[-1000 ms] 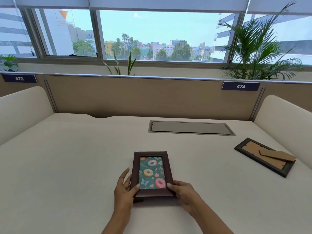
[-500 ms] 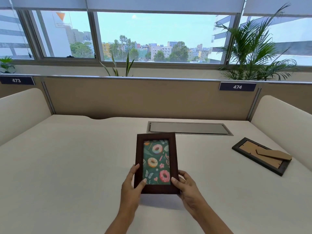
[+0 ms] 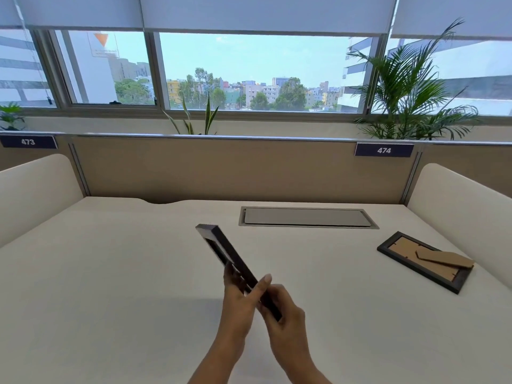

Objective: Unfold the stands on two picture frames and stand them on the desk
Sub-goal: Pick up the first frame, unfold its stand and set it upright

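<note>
A dark brown picture frame [image 3: 219, 249] hangs in the air above the middle of the white desk [image 3: 110, 286], turned edge-on to me so its picture is hidden. My left hand [image 3: 239, 300] grips its lower end from the left and my right hand [image 3: 282, 311] grips it from the right. A second dark frame [image 3: 424, 261] lies face down at the right side of the desk, its brown cardboard stand [image 3: 446, 259] partly raised from the backing.
A grey cable hatch [image 3: 307, 217] is set into the desk behind the held frame. A tan partition [image 3: 235, 170] closes the far edge, with cream side panels at left [image 3: 33, 189] and right [image 3: 460, 214]. Plants stand behind the partition.
The donut-picture frame was lifted off the desk, then rotated from facing me to edge-on. Both hands stayed on its lower end. The second frame has not moved.
</note>
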Action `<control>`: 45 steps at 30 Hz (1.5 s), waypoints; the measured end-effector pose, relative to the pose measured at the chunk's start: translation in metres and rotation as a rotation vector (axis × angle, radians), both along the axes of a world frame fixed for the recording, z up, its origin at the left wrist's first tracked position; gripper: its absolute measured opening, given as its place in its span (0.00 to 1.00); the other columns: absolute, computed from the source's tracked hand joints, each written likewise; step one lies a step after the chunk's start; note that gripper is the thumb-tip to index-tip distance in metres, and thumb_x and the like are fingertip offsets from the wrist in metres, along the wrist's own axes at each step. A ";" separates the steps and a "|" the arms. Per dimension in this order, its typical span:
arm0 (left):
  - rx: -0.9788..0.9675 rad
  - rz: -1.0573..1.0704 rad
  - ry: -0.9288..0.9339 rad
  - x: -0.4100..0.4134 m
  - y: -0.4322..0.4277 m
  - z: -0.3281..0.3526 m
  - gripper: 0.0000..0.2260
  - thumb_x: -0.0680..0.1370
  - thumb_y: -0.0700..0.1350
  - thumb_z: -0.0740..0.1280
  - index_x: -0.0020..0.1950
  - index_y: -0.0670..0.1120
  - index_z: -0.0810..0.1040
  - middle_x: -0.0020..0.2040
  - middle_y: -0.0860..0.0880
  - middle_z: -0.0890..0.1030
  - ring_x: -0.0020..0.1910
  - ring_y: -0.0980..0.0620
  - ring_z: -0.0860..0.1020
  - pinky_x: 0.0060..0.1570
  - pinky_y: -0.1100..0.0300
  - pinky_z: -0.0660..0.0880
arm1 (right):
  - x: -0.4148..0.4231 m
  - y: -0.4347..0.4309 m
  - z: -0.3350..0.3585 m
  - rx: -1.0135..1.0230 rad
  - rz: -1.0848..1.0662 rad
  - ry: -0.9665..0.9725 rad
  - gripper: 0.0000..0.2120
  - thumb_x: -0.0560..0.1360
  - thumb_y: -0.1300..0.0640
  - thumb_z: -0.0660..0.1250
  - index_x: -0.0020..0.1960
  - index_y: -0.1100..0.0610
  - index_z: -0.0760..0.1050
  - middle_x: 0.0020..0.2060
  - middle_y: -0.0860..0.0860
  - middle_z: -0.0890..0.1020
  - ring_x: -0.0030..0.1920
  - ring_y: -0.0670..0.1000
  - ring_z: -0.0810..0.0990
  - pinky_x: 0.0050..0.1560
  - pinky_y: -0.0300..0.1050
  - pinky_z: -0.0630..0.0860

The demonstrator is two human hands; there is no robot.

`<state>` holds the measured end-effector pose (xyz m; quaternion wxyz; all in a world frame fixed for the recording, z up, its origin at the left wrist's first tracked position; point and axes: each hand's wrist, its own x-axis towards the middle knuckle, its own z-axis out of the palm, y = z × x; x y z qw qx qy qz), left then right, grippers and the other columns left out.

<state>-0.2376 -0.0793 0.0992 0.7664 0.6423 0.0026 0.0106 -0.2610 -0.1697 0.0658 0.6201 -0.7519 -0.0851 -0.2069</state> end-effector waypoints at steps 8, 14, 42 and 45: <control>0.018 0.141 0.057 0.002 0.024 -0.005 0.08 0.72 0.33 0.63 0.50 0.34 0.75 0.39 0.40 0.79 0.36 0.49 0.80 0.34 0.60 0.78 | 0.002 0.001 0.004 -0.165 0.226 0.025 0.14 0.76 0.61 0.64 0.57 0.47 0.76 0.52 0.37 0.80 0.55 0.37 0.78 0.55 0.29 0.73; 0.031 0.155 0.075 -0.001 0.027 0.000 0.11 0.73 0.33 0.65 0.44 0.50 0.72 0.42 0.46 0.78 0.44 0.49 0.76 0.46 0.54 0.74 | 0.020 -0.016 0.014 -0.300 0.020 0.000 0.17 0.73 0.58 0.68 0.61 0.52 0.72 0.57 0.43 0.76 0.60 0.41 0.73 0.61 0.27 0.68; 0.187 0.101 -0.015 -0.001 0.023 0.005 0.11 0.74 0.35 0.66 0.39 0.51 0.71 0.37 0.48 0.76 0.39 0.51 0.76 0.34 0.65 0.71 | 0.049 -0.044 0.026 -0.634 0.067 -0.059 0.29 0.69 0.55 0.72 0.67 0.55 0.66 0.62 0.50 0.72 0.59 0.45 0.71 0.56 0.28 0.67; 0.224 0.116 -0.040 0.001 0.024 0.005 0.11 0.74 0.35 0.65 0.38 0.50 0.71 0.35 0.48 0.75 0.37 0.52 0.75 0.33 0.66 0.71 | 0.052 -0.046 0.030 -0.660 0.064 -0.075 0.29 0.68 0.55 0.72 0.67 0.55 0.66 0.62 0.50 0.72 0.55 0.44 0.69 0.51 0.23 0.65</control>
